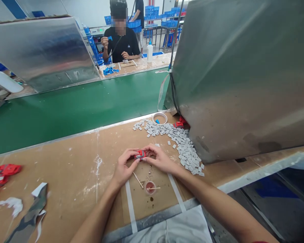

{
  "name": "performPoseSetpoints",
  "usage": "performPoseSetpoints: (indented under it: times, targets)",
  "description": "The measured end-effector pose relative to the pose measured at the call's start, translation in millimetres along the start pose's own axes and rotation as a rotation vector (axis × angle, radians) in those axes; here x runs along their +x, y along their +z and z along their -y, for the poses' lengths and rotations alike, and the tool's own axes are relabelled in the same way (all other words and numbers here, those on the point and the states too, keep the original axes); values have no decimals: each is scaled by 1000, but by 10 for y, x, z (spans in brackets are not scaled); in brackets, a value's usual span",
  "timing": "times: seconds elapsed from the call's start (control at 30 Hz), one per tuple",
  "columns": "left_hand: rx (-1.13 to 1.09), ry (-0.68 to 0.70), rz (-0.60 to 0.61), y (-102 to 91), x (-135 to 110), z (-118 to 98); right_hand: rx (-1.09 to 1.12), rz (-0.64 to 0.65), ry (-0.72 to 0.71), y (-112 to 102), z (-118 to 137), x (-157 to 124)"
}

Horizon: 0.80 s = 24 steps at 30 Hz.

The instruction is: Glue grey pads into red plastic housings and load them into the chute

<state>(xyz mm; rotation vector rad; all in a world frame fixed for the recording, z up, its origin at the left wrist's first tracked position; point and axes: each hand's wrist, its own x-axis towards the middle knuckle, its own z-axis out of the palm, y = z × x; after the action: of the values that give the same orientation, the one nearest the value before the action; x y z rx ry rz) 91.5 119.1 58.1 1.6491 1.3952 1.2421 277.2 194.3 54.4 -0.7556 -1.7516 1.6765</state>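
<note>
A small red and grey plastic piece, shaped like a toy car body [141, 155], is held between both hands above the cardboard-covered bench. My left hand [125, 166] grips its left end with thumb and fingers. On the other end, the fingers of my right hand [160, 158] are closed. Just below lies a small round cup [150, 187] of reddish liquid with a thin stick across it. Another thin stick [138, 180] rests on the cardboard to the cup's left. Fingers partly cover the piece, so its details are hard to make out.
Many small grey rectangular pieces [187, 152] spread along the right, beside a tape roll [159, 118] and a large metal panel [243, 81]. Several red pieces [0, 175] and a camouflage strip [31, 216] lie left. Beyond the green conveyor [73, 108] sits a co-worker [121, 42].
</note>
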Motion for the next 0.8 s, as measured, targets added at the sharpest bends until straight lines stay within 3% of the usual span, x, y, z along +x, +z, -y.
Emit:
performPoseSetpoints:
  times: [0.13, 0.3, 0.67, 0.8]
  targets:
    - [-70, -55, -41, -15, 10, 7, -152, -29, -75, 32, 18, -15]
    - [-90, -80, -3, -37, 26, 12, -341, -1, -124, 30, -7, -27]
    - [-140, -78, -19, -36, -9, 28, -546, -16, -230, 112, 77, -125]
    - [-124, -77, -28, -39, 8, 33, -470, -29, -207, 118, 79, -102]
